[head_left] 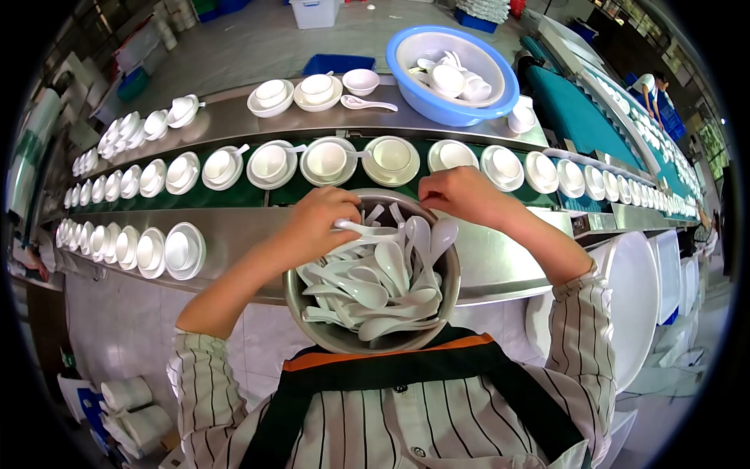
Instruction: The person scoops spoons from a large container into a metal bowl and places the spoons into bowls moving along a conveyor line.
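Both hands work the round steel bowl (312, 328) of white ceramic spoons (375, 289): left hand (316, 223) pinches one spoon (363, 229); right hand (461, 195), fingers curled, seems empty. Judging so, a saucer-set cup (326, 159) on the conveyor needs it.

Bright daylight, sharp centre, strong fisheye warp, dark vignetted corners.

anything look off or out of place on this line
One loose spoon lies bare on the steel shelf beside the bowl sets, not in a bowl. Otherwise the belt's bowls sit in an even row. The left hand holds a spoon over the metal bowl; the right hand hovers at its rim.
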